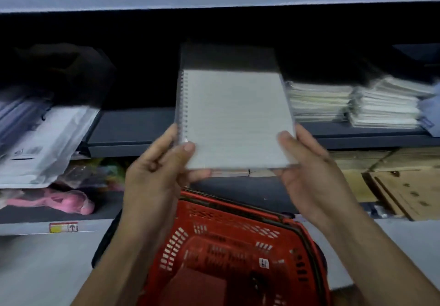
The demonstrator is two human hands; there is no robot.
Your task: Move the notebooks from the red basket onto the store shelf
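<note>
Left hand (157,162) and right hand (307,162) grip the near corners of a grey spiral-bound lined notebook (234,117), held above the red plastic basket (228,241), before the dark store shelf (133,129).

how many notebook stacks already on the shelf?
2. One stack sits just right of the held notebook; the second stack is beside it, further right. The dark shelf back may hide more.
</note>
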